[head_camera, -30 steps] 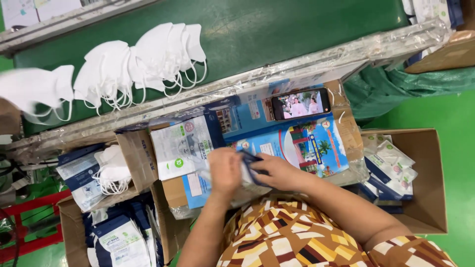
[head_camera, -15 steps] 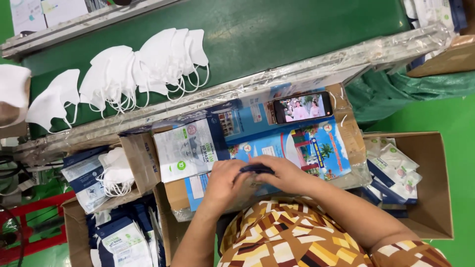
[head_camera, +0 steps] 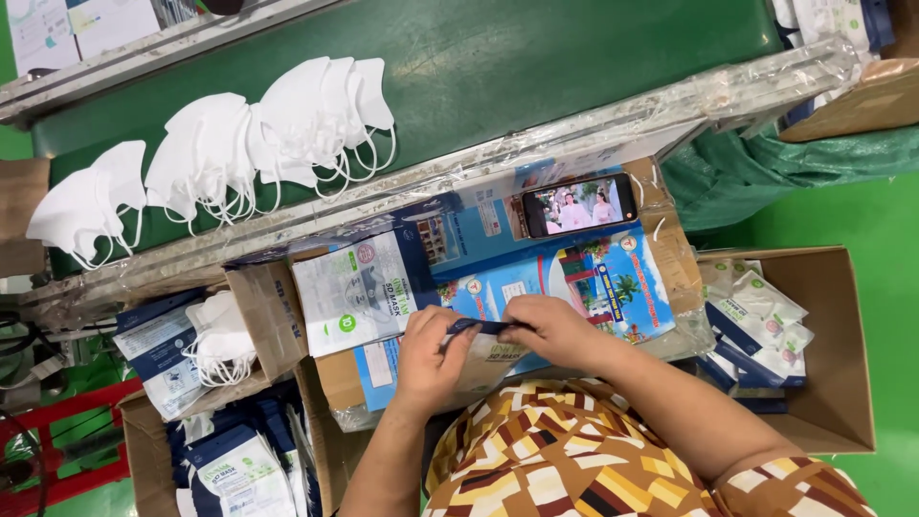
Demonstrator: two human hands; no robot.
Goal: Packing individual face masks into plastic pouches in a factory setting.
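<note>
Two hands pinch one mask packet at the near desk

Far left, white masks (head_camera: 220, 153) lie in overlapping bunches on the green conveyor belt (head_camera: 536, 67). Nearer, an open carton (head_camera: 206, 421) on the left holds loose masks and blue-and-white packets. Centre now: the left hand (head_camera: 433, 352) is clamped on the dark blue top edge of a mask packet (head_camera: 490, 352), fingers curled over it. Just beside it, the right hand (head_camera: 555, 330) is closed on the same strip, thumb and fingers pressed together. The packet rests on the cluttered desk (head_camera: 613, 278), close to the patterned shirt. Beyond the hands a phone (head_camera: 579, 205) lies with its screen lit. Far right, another cardboard box (head_camera: 833, 383) holds sealed packets.
</note>
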